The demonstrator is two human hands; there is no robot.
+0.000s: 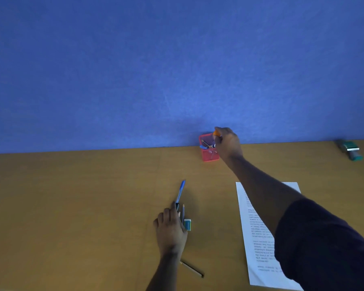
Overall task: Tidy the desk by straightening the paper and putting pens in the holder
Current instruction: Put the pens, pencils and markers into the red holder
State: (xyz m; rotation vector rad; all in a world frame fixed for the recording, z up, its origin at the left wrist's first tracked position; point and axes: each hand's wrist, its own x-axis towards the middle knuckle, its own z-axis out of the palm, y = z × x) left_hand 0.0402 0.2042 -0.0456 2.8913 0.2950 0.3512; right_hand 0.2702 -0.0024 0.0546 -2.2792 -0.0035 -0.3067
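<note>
A pink mesh pen holder [208, 153] stands at the back of the wooden desk against the blue wall, with a few pens inside. My right hand [227, 143] is over its right rim, closed on an orange-topped pen [216, 134] that points down into the holder. My left hand [170, 225] rests on the desk, fingers curled over a blue pen [180, 191] and a pencil [183, 213] beside a small teal eraser [187, 224]. A printed paper [256, 234] lies slightly skewed at the right, partly under my right arm.
Another pencil [192, 269] lies near my left wrist at the front. A green stamp-like object [350, 150] sits at the far right by the wall. The blue partition [177, 70] bounds the desk's back edge.
</note>
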